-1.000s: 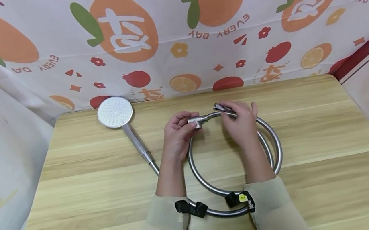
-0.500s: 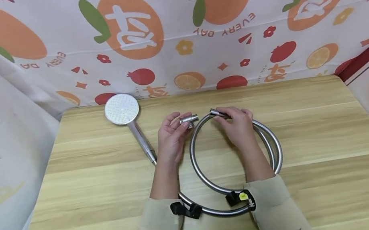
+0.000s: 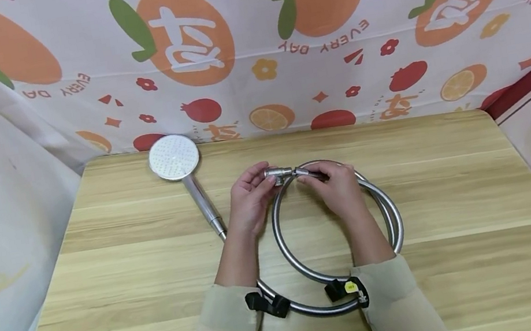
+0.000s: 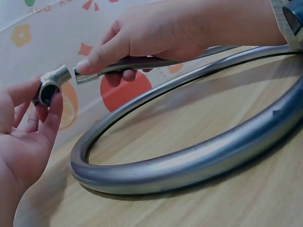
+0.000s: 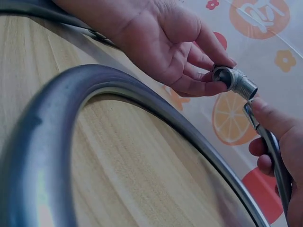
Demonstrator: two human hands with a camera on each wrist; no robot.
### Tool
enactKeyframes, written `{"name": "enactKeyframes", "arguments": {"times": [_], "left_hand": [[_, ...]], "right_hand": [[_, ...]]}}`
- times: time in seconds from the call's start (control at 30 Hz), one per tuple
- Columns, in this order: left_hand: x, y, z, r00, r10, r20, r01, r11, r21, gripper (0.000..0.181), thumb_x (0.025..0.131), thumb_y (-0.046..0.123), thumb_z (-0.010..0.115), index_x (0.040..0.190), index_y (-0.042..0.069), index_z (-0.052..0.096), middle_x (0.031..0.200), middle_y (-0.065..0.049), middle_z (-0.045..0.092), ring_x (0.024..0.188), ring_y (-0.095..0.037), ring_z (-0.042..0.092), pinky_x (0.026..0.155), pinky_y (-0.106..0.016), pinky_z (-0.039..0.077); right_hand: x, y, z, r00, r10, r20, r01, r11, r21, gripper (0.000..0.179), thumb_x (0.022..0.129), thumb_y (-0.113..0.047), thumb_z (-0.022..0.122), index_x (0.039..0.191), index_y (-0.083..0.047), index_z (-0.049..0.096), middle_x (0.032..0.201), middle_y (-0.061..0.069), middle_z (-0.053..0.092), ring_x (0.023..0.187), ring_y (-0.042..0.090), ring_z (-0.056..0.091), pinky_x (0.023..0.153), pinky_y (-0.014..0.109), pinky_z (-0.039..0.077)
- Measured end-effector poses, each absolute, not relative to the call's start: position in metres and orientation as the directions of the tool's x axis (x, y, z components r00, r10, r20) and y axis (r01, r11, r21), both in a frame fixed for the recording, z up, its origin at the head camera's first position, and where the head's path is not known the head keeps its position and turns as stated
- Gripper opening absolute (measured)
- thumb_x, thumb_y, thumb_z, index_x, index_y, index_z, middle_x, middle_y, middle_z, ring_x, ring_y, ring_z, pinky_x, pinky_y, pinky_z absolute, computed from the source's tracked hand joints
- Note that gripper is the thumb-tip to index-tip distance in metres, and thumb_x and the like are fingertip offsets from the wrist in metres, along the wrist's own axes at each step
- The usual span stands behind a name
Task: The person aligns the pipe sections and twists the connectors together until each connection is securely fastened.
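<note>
My left hand (image 3: 249, 203) pinches a small metal tee fitting (image 4: 57, 79) between thumb and fingertips. One round opening of the fitting faces the left wrist camera, and its threaded end (image 5: 246, 88) points towards my right hand (image 3: 337, 185). That right hand grips a steel shower hose (image 3: 277, 228) close behind its metal end connector (image 4: 86, 75), thumb along the top. In the wrist views the connector sits right at the fitting's threads, at a slight angle, with a narrow gap showing in the left one. Much of the hose lies looped under my forearms.
A chrome shower head (image 3: 173, 156) with a white face lies at the back left, joined to the other end of the hose. Everything rests on a wooden table (image 3: 459, 186). A fruit-print cloth (image 3: 254, 32) hangs behind the table's back edge.
My left hand drew the fitting leftwards, away from the hose loop it overlapped. My right hand then brought the hose end down and left to the fitting's threaded end. The shower head stays put.
</note>
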State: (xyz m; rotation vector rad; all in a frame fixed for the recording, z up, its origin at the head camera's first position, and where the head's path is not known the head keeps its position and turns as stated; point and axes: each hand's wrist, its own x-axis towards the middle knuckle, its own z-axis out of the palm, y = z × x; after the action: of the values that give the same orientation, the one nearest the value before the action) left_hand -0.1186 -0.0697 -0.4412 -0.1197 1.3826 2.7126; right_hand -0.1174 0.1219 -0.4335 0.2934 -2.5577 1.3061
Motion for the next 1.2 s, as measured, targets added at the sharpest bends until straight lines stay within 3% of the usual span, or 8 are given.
{"name": "enactKeyframes", "arguments": {"times": [0.27,0.5,0.67,0.87,0.97,1.2], "left_hand": [[-0.1189,-0.0676,-0.4421,-0.994,0.03,-0.109,-0.107,-0.567,0.817,0.03,0.087,-0.015,0.061,0.106,0.007,0.066,0.101,-0.002,0.075,0.099,-0.014,0.07,0.088,-0.026,0.057],[-0.1182,-0.0662,-0.4438,-0.989,0.033,-0.146,-0.146,-0.43,0.891,0.039,0.086,-0.009,0.068,0.124,-0.006,0.059,0.11,-0.008,0.073,0.097,-0.014,0.071,0.088,-0.029,0.057],[-0.1203,-0.0659,-0.4465,-0.991,0.043,-0.124,-0.131,-0.351,0.927,0.044,0.088,-0.004,0.069,0.129,-0.007,0.056,0.121,-0.014,0.069,0.099,-0.014,0.071,0.087,-0.031,0.057],[-0.1225,-0.0663,-0.4474,-0.995,0.042,-0.086,-0.095,-0.386,0.918,0.044,0.089,-0.005,0.066,0.131,-0.008,0.054,0.122,-0.013,0.068,0.101,-0.016,0.071,0.087,-0.034,0.058],[-0.1226,-0.0656,-0.4465,-0.996,0.035,-0.08,-0.088,-0.395,0.914,0.043,0.088,-0.006,0.066,0.13,-0.008,0.055,0.12,-0.012,0.07,0.101,-0.016,0.07,0.088,-0.033,0.057],[-0.1227,-0.0652,-0.4454,-0.995,0.013,-0.097,-0.094,-0.411,0.907,0.044,0.087,-0.008,0.066,0.13,-0.009,0.054,0.12,-0.011,0.07,0.102,-0.016,0.07,0.09,-0.032,0.057]], "right_hand": [[-0.1157,0.1212,-0.4332,-0.953,-0.108,0.283,-0.291,0.585,-0.757,0.033,0.086,-0.039,0.074,0.105,-0.012,0.077,0.102,0.002,0.075,0.094,0.017,0.069,0.082,0.035,0.056],[-0.1164,0.1214,-0.4348,-0.932,-0.083,0.352,-0.331,0.587,-0.739,0.03,0.085,-0.035,0.076,0.103,-0.011,0.075,0.098,0.003,0.076,0.09,0.017,0.07,0.088,0.034,0.052],[-0.1174,0.1213,-0.4339,-0.936,-0.082,0.342,-0.325,0.573,-0.752,0.024,0.083,-0.031,0.079,0.1,-0.015,0.073,0.093,-0.001,0.075,0.083,0.013,0.068,0.086,0.034,0.045],[-0.1184,0.1223,-0.4331,-0.933,-0.142,0.33,-0.352,0.546,-0.76,0.025,0.08,-0.012,0.082,0.103,-0.013,0.072,0.096,0.001,0.075,0.085,0.013,0.069,0.085,0.029,0.052],[-0.119,0.1228,-0.4335,-0.93,-0.144,0.339,-0.361,0.545,-0.757,0.027,0.08,-0.006,0.08,0.104,-0.01,0.07,0.097,0.004,0.075,0.088,0.015,0.07,0.077,0.03,0.059],[-0.1204,0.1241,-0.4352,-0.926,-0.162,0.34,-0.368,0.578,-0.728,0.022,0.084,-0.018,0.079,0.106,-0.012,0.075,0.101,0.003,0.075,0.093,0.016,0.07,0.081,0.033,0.058]]}}
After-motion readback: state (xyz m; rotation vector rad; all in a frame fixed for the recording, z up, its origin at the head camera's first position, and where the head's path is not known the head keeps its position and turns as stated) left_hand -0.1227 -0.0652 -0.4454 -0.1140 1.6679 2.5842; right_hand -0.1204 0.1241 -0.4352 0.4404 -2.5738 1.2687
